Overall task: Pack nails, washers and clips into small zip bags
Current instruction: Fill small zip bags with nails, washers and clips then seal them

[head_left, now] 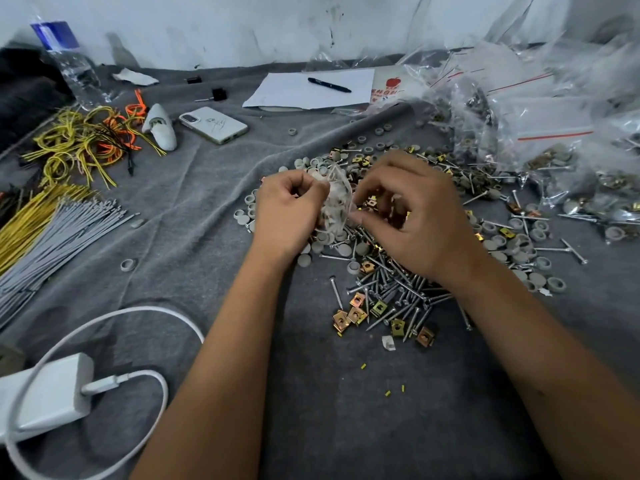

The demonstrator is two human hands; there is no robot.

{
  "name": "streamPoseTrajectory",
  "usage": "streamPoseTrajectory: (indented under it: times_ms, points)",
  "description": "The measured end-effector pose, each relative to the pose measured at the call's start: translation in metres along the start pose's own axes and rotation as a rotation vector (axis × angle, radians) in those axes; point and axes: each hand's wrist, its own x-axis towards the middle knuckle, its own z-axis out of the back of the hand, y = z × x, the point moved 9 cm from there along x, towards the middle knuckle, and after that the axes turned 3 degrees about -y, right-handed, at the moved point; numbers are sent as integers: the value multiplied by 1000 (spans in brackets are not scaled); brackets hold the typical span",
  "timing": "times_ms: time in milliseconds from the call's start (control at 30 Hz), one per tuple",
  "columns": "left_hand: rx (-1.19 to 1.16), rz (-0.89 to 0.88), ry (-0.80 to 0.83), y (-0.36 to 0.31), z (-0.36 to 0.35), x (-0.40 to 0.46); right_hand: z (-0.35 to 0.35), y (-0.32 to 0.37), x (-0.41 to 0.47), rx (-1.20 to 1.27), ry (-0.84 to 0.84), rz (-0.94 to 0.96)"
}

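Nearest: loose nails [391,292] and brass-coloured clips [356,311] heaped on the grey cloth-covered surface [207,202], just below the right wrist. Grey washers [519,258] scattered beside and beyond, mixed with more nails.

Mid-field: small zip bag [335,202] held upright above the heap, between both hands. Left hand [287,209] with fingers curled, pinching one side of the bag. Right hand [412,213] with fingers curled toward the bag mouth, thumb touching its lower edge; any part held in the fingertips not discernible. Bag clear, crumpled, already holding pale grey pieces, apparently washers.

Procedure, as judged: keep the mouth pulled wide with the left hand; feed parts in from the right, nails point-first to avoid piercing the film; keep the bag over the heap so dropped parts land there.

Far right: pile of filled bags [540,109] with red seal strips.
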Motion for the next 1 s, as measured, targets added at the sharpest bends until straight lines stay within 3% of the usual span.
streamPoseTrajectory:
  times_ms: [100,200,267,433,500,633,767,1000]
  points:
    - [22,12,-50,3,4,1,-23,11,-5,-9,256,22]
    - [29,9,-46,1,2,1,-57,11,-18,-235,543,-34]
    - [32,-4,-41,-1,1,0,-69,18,-22,-323,603,-7]
    - [33,5,-30,-1,0,-1,-74,26,-26,-269,671,39]
    - [22,16,-34,1,0,-1,-67,28,-22,-42,606,-22]
    - [16,-13,-9,-3,-2,-3,-32,7,-10,394,256,-263]
    - [60,-24,30,-5,-6,-4,-4,-11,-4,178,-10,-240]
    - [55,-50,101,-7,-17,-6,-4,-19,-4,-46,12,-189]
